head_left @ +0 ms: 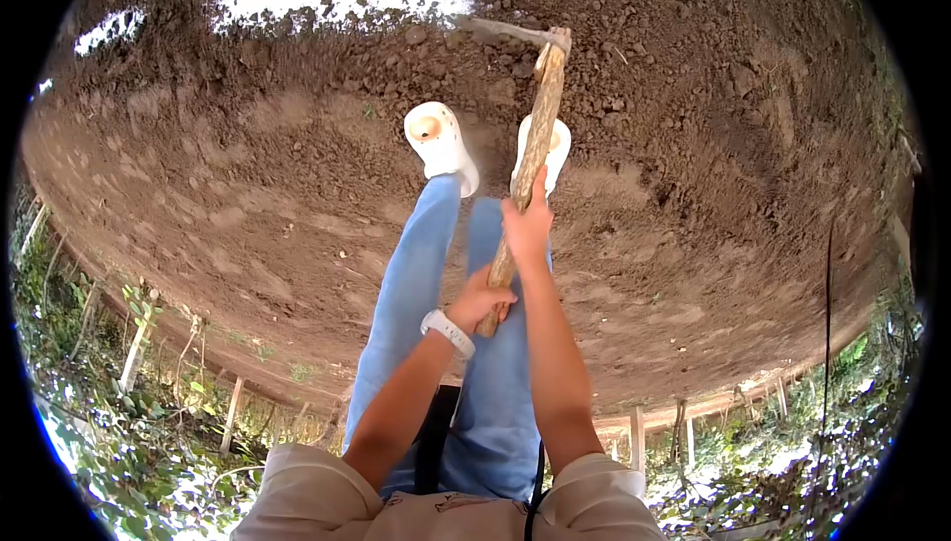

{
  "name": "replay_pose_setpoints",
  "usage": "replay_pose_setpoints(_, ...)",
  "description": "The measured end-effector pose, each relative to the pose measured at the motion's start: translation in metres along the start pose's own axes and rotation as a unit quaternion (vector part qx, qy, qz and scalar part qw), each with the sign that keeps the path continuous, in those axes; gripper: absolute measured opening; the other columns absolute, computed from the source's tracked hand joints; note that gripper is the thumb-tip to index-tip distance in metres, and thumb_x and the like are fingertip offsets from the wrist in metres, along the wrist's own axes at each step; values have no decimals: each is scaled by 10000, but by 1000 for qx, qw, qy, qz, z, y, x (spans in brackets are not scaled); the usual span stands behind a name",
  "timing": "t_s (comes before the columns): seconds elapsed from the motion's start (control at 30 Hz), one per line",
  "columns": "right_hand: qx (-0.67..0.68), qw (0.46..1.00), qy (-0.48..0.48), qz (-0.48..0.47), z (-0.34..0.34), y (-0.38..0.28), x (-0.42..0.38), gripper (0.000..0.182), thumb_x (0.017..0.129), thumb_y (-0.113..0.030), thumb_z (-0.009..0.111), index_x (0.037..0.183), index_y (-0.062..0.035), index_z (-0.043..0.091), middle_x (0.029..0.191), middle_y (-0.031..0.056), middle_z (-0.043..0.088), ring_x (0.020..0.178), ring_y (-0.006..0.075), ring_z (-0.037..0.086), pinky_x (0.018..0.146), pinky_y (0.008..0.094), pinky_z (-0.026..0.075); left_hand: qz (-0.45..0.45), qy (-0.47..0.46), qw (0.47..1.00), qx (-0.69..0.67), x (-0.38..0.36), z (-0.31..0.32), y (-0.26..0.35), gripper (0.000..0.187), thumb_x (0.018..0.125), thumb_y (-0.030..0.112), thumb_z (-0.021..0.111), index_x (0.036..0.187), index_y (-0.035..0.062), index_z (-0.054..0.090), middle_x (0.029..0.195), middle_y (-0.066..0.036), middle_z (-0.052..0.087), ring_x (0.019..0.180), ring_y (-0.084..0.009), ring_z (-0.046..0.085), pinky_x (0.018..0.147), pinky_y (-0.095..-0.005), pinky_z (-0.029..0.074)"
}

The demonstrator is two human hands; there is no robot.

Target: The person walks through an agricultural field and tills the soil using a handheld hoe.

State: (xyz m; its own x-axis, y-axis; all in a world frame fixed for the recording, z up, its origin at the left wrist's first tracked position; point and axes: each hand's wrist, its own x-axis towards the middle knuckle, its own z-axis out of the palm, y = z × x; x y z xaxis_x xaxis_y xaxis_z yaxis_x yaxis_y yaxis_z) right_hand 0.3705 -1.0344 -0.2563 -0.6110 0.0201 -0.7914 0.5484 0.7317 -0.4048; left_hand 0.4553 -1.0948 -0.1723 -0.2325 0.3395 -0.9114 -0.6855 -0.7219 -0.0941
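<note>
A hoe (540, 125) with a rough wooden handle slants up the middle of the head view. Its metal blade (510, 30) points left at the top, close over loose brown soil beside a bright sunlit strip. My left hand (480, 301), with a white watch on the wrist, wraps round the lower end of the handle. Higher up the same handle, my right hand (528, 227) is closed on it. The handle overlaps the right white shoe (559, 150); the left white shoe (434, 140) stands beside it on the soil.
Clods of tilled soil (684, 95) spread around the feet and to the right. Smoother dirt (228, 204) lies at the left. Wooden posts (234, 414) and green plants (149, 462) line the edge of the plot. A dark thin cord (828, 313) hangs at the right.
</note>
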Motion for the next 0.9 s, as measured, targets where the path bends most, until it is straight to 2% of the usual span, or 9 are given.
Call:
replay_pose_setpoints(0.1,-2,1000,-8,-12,-7,-2,-8,775,695,-83,552,1354,-75,145,674,96,591,466,156,534,456,279,455,-21,-1,1000,1,-10,6,-3,281,684,0,548,944,19,442,636,-48,496,426,-124,470,398,-235,366)
replay_pose_setpoints(0.2,24,999,-24,8,-20,-14,-10,766,686,-77,554,1350,-74,171,644,96,585,462,151,531,454,278,451,-23,12,1000,7,-23,23,9,237,692,13,541,911,20,451,632,-51,502,430,-126,469,405,-236,369)
replay_pose_setpoints(0.37,26,999,10,-40,-43,-50,-3,721,680,-68,551,1330,-54,240,604,84,562,446,133,511,439,267,437,-16,0,1000,21,-31,42,37,213,691,24,549,886,18,463,597,-53,493,435,-125,477,408,-244,378)
replay_pose_setpoints(0.53,82,991,43,-100,-53,-115,44,723,682,-64,558,1328,-44,237,606,66,542,453,120,503,429,268,433,97,-1,987,130,-14,55,108,314,685,20,547,990,-5,475,614,-45,510,448,-107,486,404,-245,390)
replay_pose_setpoints(0.63,130,977,75,-153,-41,-159,96,726,686,-65,566,1327,-32,227,626,70,544,464,127,510,432,274,440,173,-14,974,143,24,44,160,323,669,-13,547,979,2,458,616,-27,482,433,-97,473,390,-235,386)
replay_pose_setpoints(0.7,96,971,106,-190,-20,-180,146,707,696,-61,556,1321,-15,229,646,77,553,466,135,518,435,275,446,208,-49,969,125,61,31,205,326,668,-24,542,983,2,461,628,-27,488,442,-93,473,396,-229,386)
replay_pose_setpoints(0.77,31,969,133,-207,9,-185,194,696,704,-73,549,1317,1,227,665,95,567,476,145,530,441,272,453,199,-83,974,71,96,7,230,323,662,-40,541,974,-3,466,657,-34,503,464,-88,475,401,-224,383)
replay_pose_setpoints(0.83,-11,971,136,-197,36,-177,198,697,710,-86,549,1317,8,218,661,104,571,478,147,532,445,271,457,172,-99,979,53,109,-21,230,397,666,-21,536,1049,2,434,681,-38,522,454,-82,464,403,-188,381)
replay_pose_setpoints(0.9,-46,963,158,-213,54,-173,189,699,716,-98,548,1317,15,210,657,112,575,480,149,535,450,270,461,162,-83,982,49,103,-43,211,395,658,-25,542,1038,3,438,678,-33,519,457,-80,465,402,-193,381)
